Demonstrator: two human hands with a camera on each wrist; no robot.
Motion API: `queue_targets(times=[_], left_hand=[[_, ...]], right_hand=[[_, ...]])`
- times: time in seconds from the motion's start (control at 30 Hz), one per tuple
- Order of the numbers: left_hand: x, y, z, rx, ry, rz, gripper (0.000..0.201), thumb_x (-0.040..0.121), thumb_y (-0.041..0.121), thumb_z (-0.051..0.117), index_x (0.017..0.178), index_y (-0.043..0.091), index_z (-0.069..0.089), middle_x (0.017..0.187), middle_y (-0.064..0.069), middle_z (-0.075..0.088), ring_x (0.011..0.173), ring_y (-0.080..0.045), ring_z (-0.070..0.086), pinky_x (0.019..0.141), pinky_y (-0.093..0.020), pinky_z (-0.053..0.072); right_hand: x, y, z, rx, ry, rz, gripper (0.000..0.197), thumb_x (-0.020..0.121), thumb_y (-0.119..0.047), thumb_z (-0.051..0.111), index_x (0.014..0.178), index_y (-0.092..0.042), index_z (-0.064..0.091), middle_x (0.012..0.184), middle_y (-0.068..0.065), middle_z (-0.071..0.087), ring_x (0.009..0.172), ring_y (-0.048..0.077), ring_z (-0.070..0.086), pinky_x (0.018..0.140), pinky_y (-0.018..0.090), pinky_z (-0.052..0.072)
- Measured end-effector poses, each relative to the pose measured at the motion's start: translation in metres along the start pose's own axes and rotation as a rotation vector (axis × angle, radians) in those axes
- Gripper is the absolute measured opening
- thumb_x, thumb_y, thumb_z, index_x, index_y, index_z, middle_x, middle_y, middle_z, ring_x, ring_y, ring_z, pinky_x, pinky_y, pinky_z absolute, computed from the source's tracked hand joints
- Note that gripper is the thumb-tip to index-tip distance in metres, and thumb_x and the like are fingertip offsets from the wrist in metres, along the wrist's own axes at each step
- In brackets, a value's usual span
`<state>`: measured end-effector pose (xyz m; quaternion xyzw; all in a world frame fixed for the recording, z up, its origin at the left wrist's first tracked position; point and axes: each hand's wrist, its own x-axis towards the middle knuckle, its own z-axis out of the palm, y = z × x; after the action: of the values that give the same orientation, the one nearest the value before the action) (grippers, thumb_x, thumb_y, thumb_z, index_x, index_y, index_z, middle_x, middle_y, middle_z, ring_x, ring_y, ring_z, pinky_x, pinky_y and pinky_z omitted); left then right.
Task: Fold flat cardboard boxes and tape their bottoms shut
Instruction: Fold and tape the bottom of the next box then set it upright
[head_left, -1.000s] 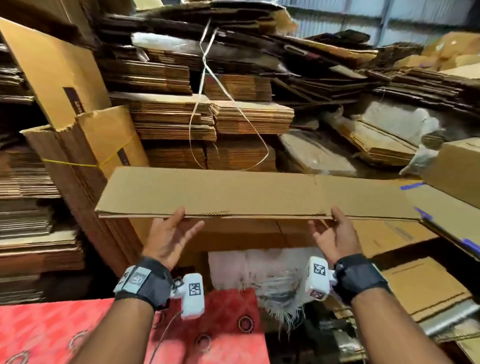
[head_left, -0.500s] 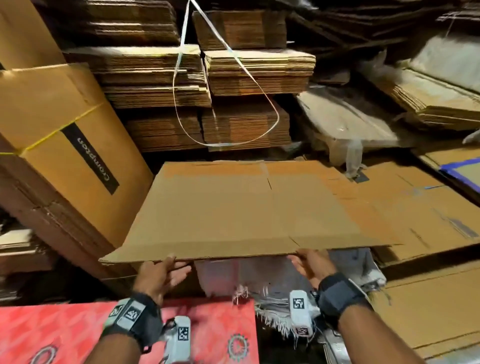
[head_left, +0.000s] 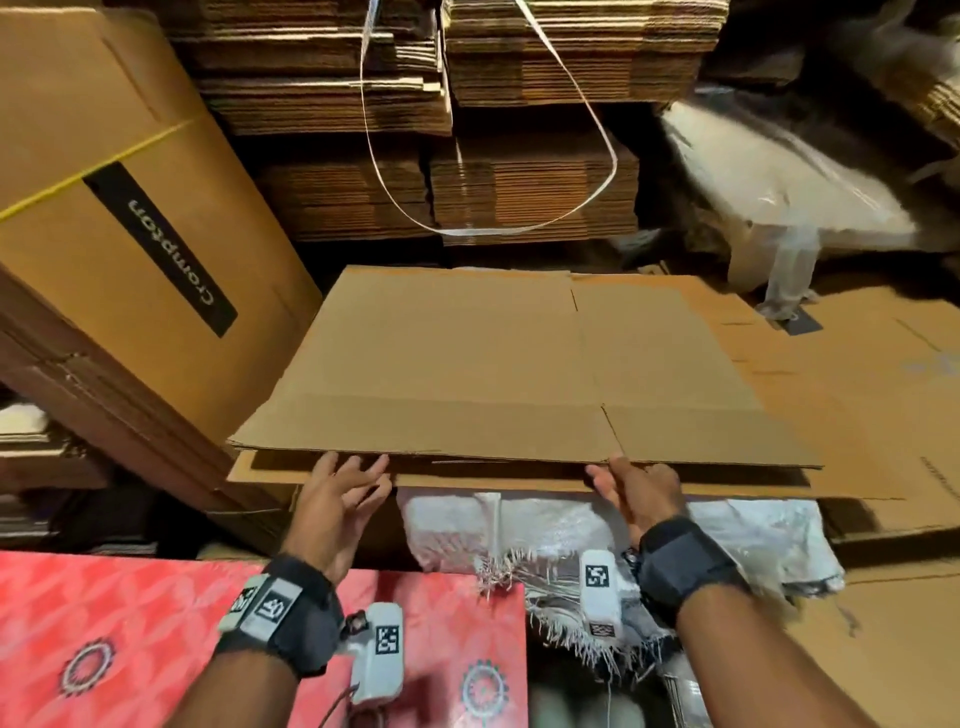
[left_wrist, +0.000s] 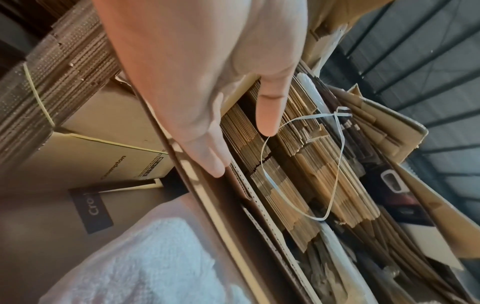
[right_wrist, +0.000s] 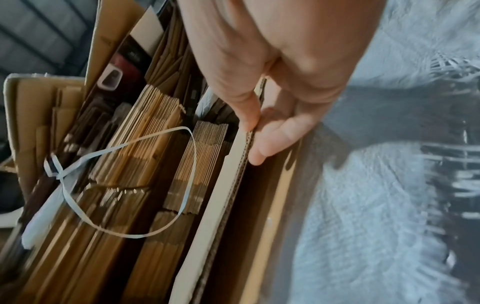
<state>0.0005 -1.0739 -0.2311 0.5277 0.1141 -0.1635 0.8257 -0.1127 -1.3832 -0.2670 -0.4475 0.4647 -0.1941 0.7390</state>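
Corrugated brown board fills the head view. Flat cardboard box (head_left: 498, 374) lies at centre, on top of more flattened sheets, its near edge toward 6 o'clock. Left hand (head_left: 337, 506) at the near edge, about 7 o'clock of the box: fingers straight and slightly spread, tips at the edge, palm turned inward; cannot tell from here whether they grip. Right hand (head_left: 641, 493) at the near edge, about 5 o'clock of the box, thumb on top of the board. Crompton carton (head_left: 130, 218) leans at 10 o'clock. Stacks of flattened cartons (head_left: 530, 187) at 12 o'clock, with a loose white strap (head_left: 597, 119) looping over them. White woven sack (head_left: 571, 535) just below the box edge at 6 o'clock. Red patterned mat (head_left: 130, 639) at 8 o'clock.

Left wrist view: left hand (left_wrist: 207, 72) with fingers (left_wrist: 207, 158) straight and together, tips touching the box edge (left_wrist: 233, 185); thumb (left_wrist: 270, 102) straight and apart from the fingers. No pinch seen.

Right wrist view: right hand (right_wrist: 272, 72) pinches the box's top layer (right_wrist: 244, 164), thumb (right_wrist: 246, 111) on one face, curled fingers (right_wrist: 275, 139) on the other. A dark gap shows between this layer and the board beneath. Frame somewhat blurred.
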Motion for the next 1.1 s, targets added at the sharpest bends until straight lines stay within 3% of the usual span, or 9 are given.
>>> queue_targets(times=[0.17, 0.3, 0.43, 0.57, 0.63, 0.8, 0.9, 1.0, 1.1], left_hand=[[0.004, -0.014, -0.004, 0.103, -0.028, -0.034, 0.076, 0.092, -0.009, 0.055, 0.158, 0.012, 0.024, 0.151, -0.013, 0.046, 0.119, -0.028, 0.066, 0.103, -0.051, 0.051], [0.001, -0.022, -0.013, 0.471, 0.073, 0.084, 0.054, 0.093, 0.006, 0.066, 0.141, 0.016, 0.045, 0.143, -0.006, 0.053, 0.122, -0.026, 0.060, 0.094, -0.047, 0.054], [-0.020, -0.027, -0.022, 0.914, -0.039, 0.372, 0.048, 0.089, 0.017, 0.076, 0.131, 0.019, 0.054, 0.129, 0.001, 0.062, 0.106, -0.005, 0.063, 0.100, -0.040, 0.051], [-0.053, -0.027, -0.027, 0.849, -0.152, 0.396, 0.034, 0.087, 0.024, 0.074, 0.118, 0.026, 0.062, 0.115, 0.007, 0.071, 0.100, -0.001, 0.067, 0.094, -0.043, 0.055], [-0.072, -0.027, -0.036, 0.845, -0.162, 0.400, 0.027, 0.091, 0.015, 0.073, 0.114, 0.026, 0.063, 0.112, 0.007, 0.072, 0.100, 0.000, 0.066, 0.093, -0.045, 0.056], [-0.128, -0.013, -0.080, 1.041, -0.200, 0.595, 0.036, 0.088, 0.033, 0.068, 0.122, 0.026, 0.061, 0.119, 0.013, 0.065, 0.107, -0.001, 0.062, 0.072, -0.021, 0.053], [-0.162, 0.000, -0.123, 1.050, -0.189, 0.572, 0.039, 0.086, 0.038, 0.063, 0.123, 0.028, 0.059, 0.121, 0.016, 0.063, 0.108, -0.001, 0.061, 0.074, -0.023, 0.053], [-0.197, 0.018, -0.174, 1.017, -0.126, 0.562, 0.036, 0.085, 0.036, 0.063, 0.120, 0.027, 0.060, 0.117, 0.014, 0.065, 0.105, 0.000, 0.061, 0.073, -0.022, 0.054], [-0.234, 0.038, -0.230, 0.978, -0.057, 0.553, 0.033, 0.086, 0.036, 0.063, 0.117, 0.026, 0.061, 0.115, 0.014, 0.066, 0.104, -0.001, 0.063, 0.073, -0.024, 0.054]], right_hand=[[0.000, 0.004, -0.007, -0.418, 0.072, -0.080, 0.041, 0.102, -0.040, 0.059, 0.089, -0.003, 0.068, 0.065, 0.006, 0.068, 0.053, 0.019, 0.060, 0.045, 0.024, 0.050], [-0.021, 0.004, -0.013, -0.869, 0.109, -0.354, 0.039, 0.101, -0.049, 0.052, 0.083, -0.016, 0.061, 0.077, 0.001, 0.065, 0.071, 0.021, 0.059, 0.061, 0.027, 0.044], [-0.049, 0.016, -0.016, -0.626, -0.121, -0.475, 0.019, 0.101, -0.044, 0.056, 0.100, -0.025, 0.061, 0.102, -0.004, 0.066, 0.096, 0.018, 0.065, 0.084, 0.039, 0.057], [-0.098, 0.028, -0.020, -0.228, -0.325, -0.210, 0.039, 0.102, -0.053, 0.049, 0.121, -0.024, 0.065, 0.119, -0.001, 0.071, 0.109, 0.016, 0.070, 0.089, 0.042, 0.061], [-0.127, 0.034, -0.016, -0.107, -0.379, -0.147, 0.050, 0.097, -0.058, 0.049, 0.125, -0.020, 0.066, 0.121, -0.002, 0.073, 0.111, 0.014, 0.070, 0.091, 0.044, 0.060], [-0.202, 0.065, 0.005, -0.265, -0.506, -0.212, 0.038, 0.105, -0.049, 0.042, 0.125, -0.025, 0.064, 0.122, -0.006, 0.071, 0.111, 0.009, 0.069, 0.083, 0.036, 0.061], [-0.250, 0.093, 0.024, -0.438, -0.608, -0.270, 0.031, 0.107, -0.047, 0.043, 0.117, -0.027, 0.064, 0.119, -0.006, 0.070, 0.112, 0.014, 0.066, 0.078, 0.033, 0.057], [-0.302, 0.129, 0.044, -0.582, -0.703, -0.385, 0.033, 0.096, -0.062, 0.048, 0.110, -0.037, 0.065, 0.109, -0.007, 0.070, 0.108, 0.019, 0.066, 0.087, 0.047, 0.059], [-0.356, 0.163, 0.067, -0.657, -0.788, -0.513, 0.019, 0.103, -0.048, 0.052, 0.112, -0.037, 0.065, 0.105, -0.016, 0.069, 0.102, 0.009, 0.065, 0.089, 0.046, 0.057]])
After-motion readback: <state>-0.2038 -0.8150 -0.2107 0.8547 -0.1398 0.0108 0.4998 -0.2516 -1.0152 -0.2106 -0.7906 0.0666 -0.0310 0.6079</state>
